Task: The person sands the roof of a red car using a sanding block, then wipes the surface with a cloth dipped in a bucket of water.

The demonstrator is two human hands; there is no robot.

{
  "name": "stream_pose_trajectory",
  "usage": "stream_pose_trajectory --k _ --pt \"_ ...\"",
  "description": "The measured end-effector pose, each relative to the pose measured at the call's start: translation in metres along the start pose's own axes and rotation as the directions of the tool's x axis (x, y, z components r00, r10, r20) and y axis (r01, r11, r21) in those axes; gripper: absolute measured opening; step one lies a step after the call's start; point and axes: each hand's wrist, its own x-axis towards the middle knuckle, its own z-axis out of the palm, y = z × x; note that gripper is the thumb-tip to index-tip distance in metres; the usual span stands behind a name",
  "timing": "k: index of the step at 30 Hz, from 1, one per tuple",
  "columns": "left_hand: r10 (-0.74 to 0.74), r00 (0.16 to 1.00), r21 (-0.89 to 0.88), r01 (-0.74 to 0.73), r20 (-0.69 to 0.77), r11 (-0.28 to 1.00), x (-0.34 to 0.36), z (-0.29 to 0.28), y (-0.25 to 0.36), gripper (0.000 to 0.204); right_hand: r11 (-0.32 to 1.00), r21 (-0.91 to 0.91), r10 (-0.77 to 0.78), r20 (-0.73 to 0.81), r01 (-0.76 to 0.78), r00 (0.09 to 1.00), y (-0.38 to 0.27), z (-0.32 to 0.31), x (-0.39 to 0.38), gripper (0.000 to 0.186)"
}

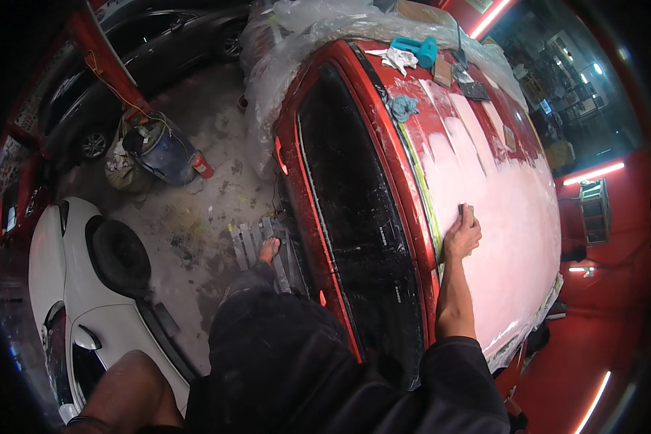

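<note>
My right hand [463, 237] is closed around a small dark block [461, 210], mostly hidden by the fingers. It rests on the pale pink, sanded-looking filler area [506, 210] of a red car's roof, close to the yellow-green masking tape [421, 181] along the roof's side. My left arm [134, 394] bends at the lower left, and its hand is out of view. Farther up the roof lie a crumpled grey-blue cloth [402, 108], a white rag [398, 59], a teal tool or container [418, 50] and a brown block [442, 72].
Clear plastic sheeting [267, 94] drapes the car's far end. My bare foot [269, 249] stands on a slatted metal platform [249, 242]. A white car [116, 325] stands at left, with a blue drum [163, 152] and red fire extinguisher [202, 164] beyond. A dark car [152, 54] is farther back.
</note>
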Motion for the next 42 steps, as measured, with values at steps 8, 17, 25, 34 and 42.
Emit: stream_pose_trajectory --k 8,17,25,34,42 --pt "-0.016 0.998 -0.261 0.032 0.063 0.965 0.021 -0.003 -0.007 0.014 1.0 0.027 -0.001 -0.016 0.002 1.0 -0.007 0.0 0.005 0.046" --pt "-0.025 0.986 -0.43 0.096 0.167 0.898 0.056 0.008 -0.132 0.017 1.0 0.017 0.022 -0.016 -0.022 1.0 -0.014 -0.002 0.016 0.042" --pt "0.003 0.959 -0.644 0.187 0.283 0.742 0.118 0.032 -0.321 0.021 0.993 0.04 0.11 0.091 -0.114 0.99 -0.013 -0.008 0.016 0.045" --pt "0.022 0.738 -0.367 0.361 0.674 -0.857 0.207 0.083 -0.486 0.027 0.954 -0.12 0.278 0.006 -0.275 0.961 -0.06 0.008 0.025 0.045" --pt "0.247 -0.226 0.096 0.889 0.942 0.449 0.022 0.146 -0.523 0.027 0.932 -0.064 0.355 -0.032 -0.356 0.934 -0.071 0.019 0.029 0.046"
